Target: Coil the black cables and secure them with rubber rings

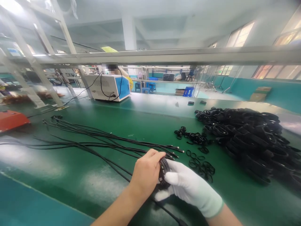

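Note:
Low over the green table (pixel 77 175), a coiled black cable (pixel 164 165) is held between my two hands. My bare left hand (pixel 146 168) wraps its fingers over the coil's left side. On the other side, my right hand (pixel 185 185), in a white glove, grips the coil with thumb and fingers. One cable end (pixel 172 216) trails down toward the front edge. Just beyond my hands, several straight black cables (pixel 98 133) lie stretched to the left, with metal plugs (pixel 178 150) at their right ends. Black bands (pixel 202 166) are scattered right of the glove.
A large heap of coiled black cables (pixel 249 138) covers the table's right side. At the back stands a white and blue machine (pixel 110 88), with a person partly hidden behind it. An orange object (pixel 13 121) sits far left. A metal rail (pixel 164 57) crosses above the table.

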Tool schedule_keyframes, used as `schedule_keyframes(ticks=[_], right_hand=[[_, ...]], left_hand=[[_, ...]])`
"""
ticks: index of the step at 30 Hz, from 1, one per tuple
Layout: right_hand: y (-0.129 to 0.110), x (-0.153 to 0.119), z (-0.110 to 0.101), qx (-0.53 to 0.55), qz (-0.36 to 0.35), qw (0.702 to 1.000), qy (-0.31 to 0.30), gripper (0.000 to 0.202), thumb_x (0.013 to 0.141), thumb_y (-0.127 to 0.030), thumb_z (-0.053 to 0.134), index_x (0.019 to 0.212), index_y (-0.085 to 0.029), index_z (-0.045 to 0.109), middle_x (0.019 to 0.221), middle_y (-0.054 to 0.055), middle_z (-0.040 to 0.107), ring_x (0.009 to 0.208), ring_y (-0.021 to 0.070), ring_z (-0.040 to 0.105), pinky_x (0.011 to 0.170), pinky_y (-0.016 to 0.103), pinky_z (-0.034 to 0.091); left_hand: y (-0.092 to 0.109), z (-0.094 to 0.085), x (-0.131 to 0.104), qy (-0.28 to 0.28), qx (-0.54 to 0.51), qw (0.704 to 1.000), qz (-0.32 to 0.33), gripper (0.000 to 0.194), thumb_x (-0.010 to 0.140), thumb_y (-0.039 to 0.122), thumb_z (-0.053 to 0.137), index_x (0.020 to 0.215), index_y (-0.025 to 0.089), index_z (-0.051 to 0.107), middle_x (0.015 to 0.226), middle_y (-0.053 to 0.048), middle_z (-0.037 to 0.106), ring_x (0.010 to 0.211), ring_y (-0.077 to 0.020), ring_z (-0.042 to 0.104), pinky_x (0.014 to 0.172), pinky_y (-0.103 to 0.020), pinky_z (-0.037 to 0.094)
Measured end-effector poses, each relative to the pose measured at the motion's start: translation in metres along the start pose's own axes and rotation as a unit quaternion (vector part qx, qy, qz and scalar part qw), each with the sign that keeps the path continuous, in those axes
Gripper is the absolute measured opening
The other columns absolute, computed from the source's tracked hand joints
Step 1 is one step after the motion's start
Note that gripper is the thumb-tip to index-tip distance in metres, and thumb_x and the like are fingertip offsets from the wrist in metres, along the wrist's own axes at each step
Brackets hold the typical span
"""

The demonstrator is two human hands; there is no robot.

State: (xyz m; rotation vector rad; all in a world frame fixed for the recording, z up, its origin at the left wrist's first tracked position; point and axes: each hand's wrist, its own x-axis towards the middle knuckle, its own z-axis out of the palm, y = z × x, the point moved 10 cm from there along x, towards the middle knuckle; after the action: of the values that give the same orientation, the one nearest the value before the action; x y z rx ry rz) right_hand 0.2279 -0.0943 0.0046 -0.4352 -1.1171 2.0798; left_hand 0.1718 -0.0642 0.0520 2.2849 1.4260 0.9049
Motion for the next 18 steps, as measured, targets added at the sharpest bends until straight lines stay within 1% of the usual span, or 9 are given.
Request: schedule_keyframes(ticks=[2,5,7,9,12,14,16,17,18], right_hand=[[0.002,0.002,-0.004,-0.003,-0.003,1.0,0.016,0.046,0.076,-0.019,0.063,0.12,-0.02,0.049,0.114,0.009,0.052,0.094,0.0207,0.057,0.072,0.037,0.054],[0.001,0.003,-0.01,-0.043,-0.013,0.997,0.06,0.048,0.071,-0.012,0.066,0.116,-0.019,0.052,0.106,0.006,0.054,0.094,0.0206,0.056,0.074,0.039,0.054],[0.001,0.002,-0.014,-0.067,-0.015,0.994,0.089,0.047,0.068,-0.011,0.068,0.112,-0.018,0.053,0.101,0.005,0.056,0.094,0.0214,0.055,0.074,0.039,0.054],[0.004,0.001,-0.015,-0.062,-0.01,0.993,0.101,0.049,0.066,-0.013,0.07,0.112,-0.018,0.053,0.101,0.005,0.055,0.092,0.022,0.057,0.074,0.04,0.054],[0.008,0.003,-0.013,-0.033,-0.016,0.995,0.094,0.055,0.067,-0.018,0.071,0.117,-0.02,0.049,0.111,0.007,0.053,0.093,0.0229,0.058,0.074,0.041,0.054],[0.008,0.004,-0.012,-0.031,-0.031,0.995,0.089,0.054,0.07,-0.019,0.07,0.12,-0.02,0.048,0.114,0.008,0.051,0.094,0.0226,0.058,0.072,0.038,0.054],[0.009,0.005,-0.011,-0.015,-0.041,0.995,0.084,0.047,0.074,-0.02,0.067,0.118,-0.02,0.05,0.111,0.008,0.052,0.091,0.02,0.058,0.07,0.034,0.053],[0.011,0.005,-0.011,0.007,-0.04,0.996,0.078,0.041,0.076,-0.021,0.065,0.115,-0.018,0.052,0.107,0.008,0.053,0.088,0.0178,0.058,0.068,0.031,0.053],[0.012,0.005,-0.011,0.036,-0.039,0.996,0.068,0.035,0.078,-0.023,0.062,0.112,-0.017,0.053,0.104,0.008,0.054,0.084,0.0158,0.058,0.066,0.028,0.052]], left_hand=[[0.001,0.0,-0.001,-0.002,0.019,1.0,-0.005,0.044,0.079,0.004,0.039,0.106,0.025,0.065,0.099,-0.003,0.061,0.078,-0.0146,0.061,0.072,-0.024,0.048],[0.005,-0.001,-0.003,0.008,0.026,1.0,-0.002,0.045,0.074,0.002,0.042,0.103,0.026,0.067,0.09,-0.003,0.06,0.072,-0.0151,0.059,0.067,-0.024,0.046],[0.004,-0.004,-0.005,0.03,-0.009,0.999,-0.002,0.045,0.073,0.001,0.044,0.1,0.027,0.069,0.082,-0.002,0.059,0.069,-0.0148,0.058,0.065,-0.023,0.045],[-0.002,-0.005,-0.007,0.055,-0.065,0.996,-0.012,0.044,0.074,0.002,0.044,0.097,0.029,0.07,0.08,-0.001,0.06,0.069,-0.0143,0.058,0.065,-0.023,0.045],[-0.015,-0.005,-0.01,0.092,-0.146,0.984,-0.045,0.039,0.074,0.004,0.046,0.091,0.027,0.072,0.081,-0.001,0.062,0.073,-0.0143,0.06,0.066,-0.022,0.046],[-0.022,-0.006,-0.009,0.114,-0.173,0.976,-0.069,0.035,0.073,0.004,0.047,0.086,0.025,0.073,0.079,-0.001,0.063,0.072,-0.0143,0.06,0.063,-0.022,0.046],[-0.026,-0.007,-0.004,0.103,-0.176,0.975,-0.088,0.034,0.071,0.004,0.048,0.081,0.024,0.073,0.077,0.0,0.063,0.07,-0.0144,0.059,0.063,-0.023,0.046],[-0.027,-0.007,0.0,0.081,-0.178,0.976,-0.096,0.032,0.07,0.005,0.049,0.08,0.024,0.072,0.076,0.0,0.062,0.07,-0.0144,0.058,0.063,-0.023,0.045],[-0.028,-0.006,0.004,0.047,-0.186,0.976,-0.105,0.029,0.069,0.006,0.051,0.08,0.023,0.072,0.075,0.0,0.062,0.069,-0.0145,0.058,0.064,-0.024,0.045]])
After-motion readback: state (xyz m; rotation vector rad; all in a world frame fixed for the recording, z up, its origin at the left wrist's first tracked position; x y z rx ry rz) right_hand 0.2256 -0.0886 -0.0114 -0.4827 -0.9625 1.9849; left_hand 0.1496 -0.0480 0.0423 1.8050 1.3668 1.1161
